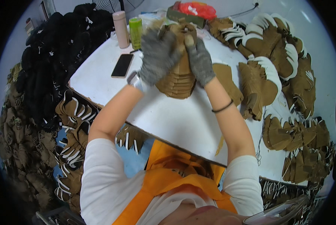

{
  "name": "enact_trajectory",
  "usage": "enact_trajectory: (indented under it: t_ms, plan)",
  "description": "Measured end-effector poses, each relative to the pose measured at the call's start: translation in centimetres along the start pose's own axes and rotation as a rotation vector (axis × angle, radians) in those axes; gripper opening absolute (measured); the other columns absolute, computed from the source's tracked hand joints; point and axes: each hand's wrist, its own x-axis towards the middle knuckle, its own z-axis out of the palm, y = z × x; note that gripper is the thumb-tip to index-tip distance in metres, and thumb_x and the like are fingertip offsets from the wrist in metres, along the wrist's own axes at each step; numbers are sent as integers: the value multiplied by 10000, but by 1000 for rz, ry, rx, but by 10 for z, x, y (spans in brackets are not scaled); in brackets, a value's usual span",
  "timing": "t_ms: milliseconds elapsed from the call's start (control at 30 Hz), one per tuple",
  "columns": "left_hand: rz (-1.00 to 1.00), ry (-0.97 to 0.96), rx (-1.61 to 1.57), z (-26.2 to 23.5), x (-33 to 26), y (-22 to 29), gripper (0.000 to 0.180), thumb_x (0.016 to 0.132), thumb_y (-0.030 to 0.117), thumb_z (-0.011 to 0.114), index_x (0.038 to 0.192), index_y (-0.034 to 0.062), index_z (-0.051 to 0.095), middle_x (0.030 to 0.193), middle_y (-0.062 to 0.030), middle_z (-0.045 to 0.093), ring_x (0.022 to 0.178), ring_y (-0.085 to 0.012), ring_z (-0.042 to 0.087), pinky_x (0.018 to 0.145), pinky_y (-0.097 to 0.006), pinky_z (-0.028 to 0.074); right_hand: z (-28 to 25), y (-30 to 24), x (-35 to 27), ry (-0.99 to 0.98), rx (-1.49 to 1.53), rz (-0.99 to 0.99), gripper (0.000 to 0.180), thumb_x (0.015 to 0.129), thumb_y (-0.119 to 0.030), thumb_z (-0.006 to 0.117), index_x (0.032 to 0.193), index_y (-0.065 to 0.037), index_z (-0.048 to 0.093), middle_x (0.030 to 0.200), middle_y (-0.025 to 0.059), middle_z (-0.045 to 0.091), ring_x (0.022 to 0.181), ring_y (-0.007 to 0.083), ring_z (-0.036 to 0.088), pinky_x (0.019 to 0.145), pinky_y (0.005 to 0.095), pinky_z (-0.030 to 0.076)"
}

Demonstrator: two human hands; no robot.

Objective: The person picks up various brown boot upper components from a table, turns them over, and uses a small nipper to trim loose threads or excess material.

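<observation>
A thick stack of brown fabric pieces, which look like shoe uppers [177, 80], stands on the white table with its layered edges facing me. My right hand [200, 62], in a grey glove, grips the stack's right side, with the thumb at its upper part. On the left side, my grey-gloved left hand [157, 56] is against the stack. Motion smears its fingers, so their hold cannot be made out. Beside the right hand, a flat brown piece [228, 84] lies on the table.
A phone [122, 66], a pink bottle [120, 30] and a green can [135, 33] are on the white table [168, 120] at left. Brown, white-edged bundles [261, 84] crowd the right. Black pieces [59, 56] are heaped at far left. A box with a red bag [196, 10] sits behind.
</observation>
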Motion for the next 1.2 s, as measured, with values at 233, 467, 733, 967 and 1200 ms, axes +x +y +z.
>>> enact_trajectory:
  t_ms: [233, 467, 733, 967, 1200]
  plan:
    - [744, -207, -375, -18, -21, 103, 105, 833, 183, 572, 859, 100, 631, 876, -61, 580, 862, -236, 571, 758, -387, 480, -66, 10, -95, 55, 197, 204, 527, 883, -258, 679, 1316, -31, 483, 1195, 126, 569, 1104, 239, 556, 965, 373, 461]
    - [763, -421, -384, 17, -46, 145, 162, 831, 162, 547, 776, 38, 635, 810, -100, 585, 814, -266, 569, 772, -373, 469, -161, 58, -176, 72, -655, 33, 653, 792, -380, 747, 1308, -60, 505, 1253, 134, 563, 1182, 283, 525, 1070, 475, 321]
    - [756, -619, -504, 41, -38, 178, 139, 774, 160, 583, 841, 52, 640, 852, -97, 619, 817, -251, 589, 757, -368, 468, -170, 92, -215, -139, -1077, 43, 694, 721, -277, 744, 1343, -110, 486, 1289, 130, 536, 1242, 267, 468, 1147, 509, 154]
    - [561, -1026, -613, 52, -51, 145, 312, 878, 359, 606, 1008, 90, 694, 893, -105, 664, 864, -319, 606, 788, -415, 482, -165, 71, -192, 38, -960, 166, 701, 746, -295, 726, 1365, -110, 454, 1341, 131, 482, 1229, 317, 452, 1089, 473, 272]
    - [-637, -612, -905, 129, -60, 156, 291, 862, 165, 704, 1037, -5, 545, 850, -76, 585, 825, -166, 577, 746, -294, 502, -150, 81, -187, -73, -896, 376, 708, 841, -408, 652, 1418, -98, 381, 1464, 164, 339, 1367, 319, 302, 1122, 494, 224]
